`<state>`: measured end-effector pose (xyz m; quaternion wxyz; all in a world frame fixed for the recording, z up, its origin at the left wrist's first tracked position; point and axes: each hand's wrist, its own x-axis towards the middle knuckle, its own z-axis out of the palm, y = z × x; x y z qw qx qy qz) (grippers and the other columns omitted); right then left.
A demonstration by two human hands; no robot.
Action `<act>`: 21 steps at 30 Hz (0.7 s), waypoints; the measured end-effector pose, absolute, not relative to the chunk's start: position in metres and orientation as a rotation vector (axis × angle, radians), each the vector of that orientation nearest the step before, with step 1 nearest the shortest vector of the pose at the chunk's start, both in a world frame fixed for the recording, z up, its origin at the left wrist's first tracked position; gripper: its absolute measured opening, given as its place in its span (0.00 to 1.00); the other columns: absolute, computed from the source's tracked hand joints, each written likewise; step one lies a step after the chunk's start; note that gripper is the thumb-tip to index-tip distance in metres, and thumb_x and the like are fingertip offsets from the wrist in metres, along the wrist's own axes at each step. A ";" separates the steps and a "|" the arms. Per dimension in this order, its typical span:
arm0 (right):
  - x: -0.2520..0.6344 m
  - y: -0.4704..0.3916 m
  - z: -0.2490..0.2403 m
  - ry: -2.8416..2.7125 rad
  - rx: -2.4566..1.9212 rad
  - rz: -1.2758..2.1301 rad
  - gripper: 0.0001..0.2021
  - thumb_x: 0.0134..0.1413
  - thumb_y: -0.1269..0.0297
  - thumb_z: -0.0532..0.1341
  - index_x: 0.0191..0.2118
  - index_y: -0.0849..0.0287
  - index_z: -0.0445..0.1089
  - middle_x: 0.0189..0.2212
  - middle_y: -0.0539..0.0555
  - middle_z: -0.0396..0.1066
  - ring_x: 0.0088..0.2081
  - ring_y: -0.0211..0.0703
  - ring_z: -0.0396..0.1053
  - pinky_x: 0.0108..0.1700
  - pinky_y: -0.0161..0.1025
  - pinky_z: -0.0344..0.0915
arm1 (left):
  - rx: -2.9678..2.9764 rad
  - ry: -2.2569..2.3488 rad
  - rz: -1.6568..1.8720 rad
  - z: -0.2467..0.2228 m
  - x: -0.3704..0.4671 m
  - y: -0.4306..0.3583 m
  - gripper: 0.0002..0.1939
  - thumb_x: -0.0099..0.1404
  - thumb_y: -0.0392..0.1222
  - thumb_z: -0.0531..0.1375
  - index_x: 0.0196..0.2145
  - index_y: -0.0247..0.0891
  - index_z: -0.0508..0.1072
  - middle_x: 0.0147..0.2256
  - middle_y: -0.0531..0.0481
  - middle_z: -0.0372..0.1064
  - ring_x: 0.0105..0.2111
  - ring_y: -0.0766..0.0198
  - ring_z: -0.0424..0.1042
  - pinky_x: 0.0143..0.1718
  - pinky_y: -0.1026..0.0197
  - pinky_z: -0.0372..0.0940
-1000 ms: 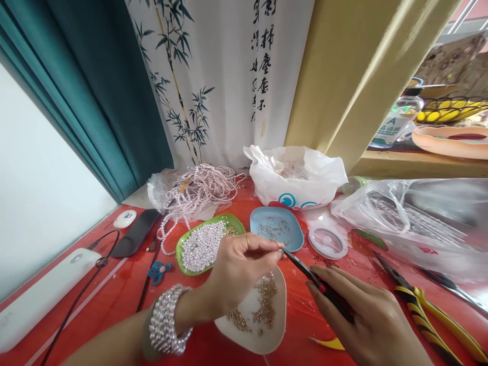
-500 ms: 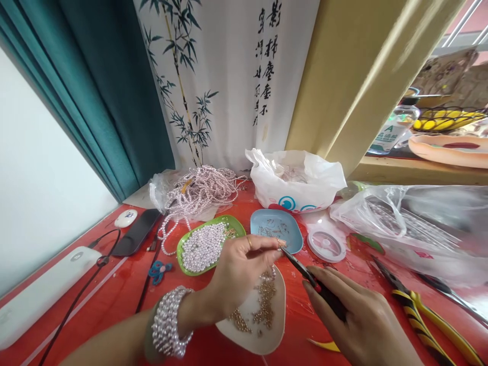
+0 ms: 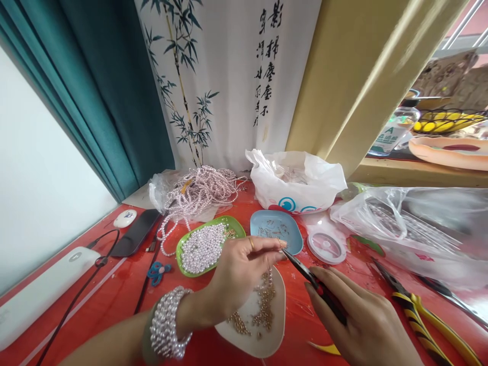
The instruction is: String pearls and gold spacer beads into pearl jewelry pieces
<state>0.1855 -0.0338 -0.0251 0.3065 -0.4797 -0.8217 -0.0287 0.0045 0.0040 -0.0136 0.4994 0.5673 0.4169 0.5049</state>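
My left hand [image 3: 242, 269] pinches something tiny at its fingertips, too small to make out. Pearl strands [image 3: 171, 321] circle that wrist. In my right hand [image 3: 358, 310] are dark-handled pliers [image 3: 308, 274], their tips meeting the left fingertips. Below the left hand, a cream tray [image 3: 276, 330] holds gold beads [image 3: 263, 310] and a short string of pearly beads [image 3: 270, 277]. Left of that hand stands a green tray [image 3: 180, 254] of white pearl beads [image 3: 204, 248]. A blue tray [image 3: 257, 218] with small metal pins lies just beyond the fingertips.
Behind the green tray lie heaped pearl strands [image 3: 206, 190]. A white plastic bag [image 3: 297, 183] stands at the back, with a clear round spool [image 3: 327, 247] before it. Yellow-black pliers [image 3: 423, 315] and a clear bag [image 3: 415, 223] occupy the right. A phone [image 3: 137, 234] and power strip [image 3: 49, 287] lie left.
Both hands hold nearly the same position, the fingertips shifting very slightly right. The pliers' tips stay at the left fingertips.
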 end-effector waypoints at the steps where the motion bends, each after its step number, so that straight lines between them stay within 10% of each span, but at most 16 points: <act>1: 0.185 -0.034 -0.024 -2.169 -1.286 0.009 0.09 0.57 0.63 0.51 0.35 0.59 0.66 0.23 0.52 0.71 0.19 0.37 0.68 0.19 0.31 0.63 | 1.347 1.021 1.188 -0.013 0.004 0.004 0.08 0.53 0.37 0.61 0.32 0.37 0.77 0.31 0.47 0.76 0.32 0.62 0.74 0.33 0.64 0.70; 21: 0.186 -0.033 -0.011 -2.157 -1.342 0.101 0.08 0.56 0.62 0.53 0.38 0.57 0.65 0.24 0.50 0.71 0.22 0.37 0.68 0.22 0.31 0.63 | 1.328 0.976 1.219 -0.006 0.001 0.005 0.06 0.53 0.34 0.61 0.29 0.39 0.77 0.31 0.50 0.75 0.31 0.68 0.71 0.26 0.71 0.65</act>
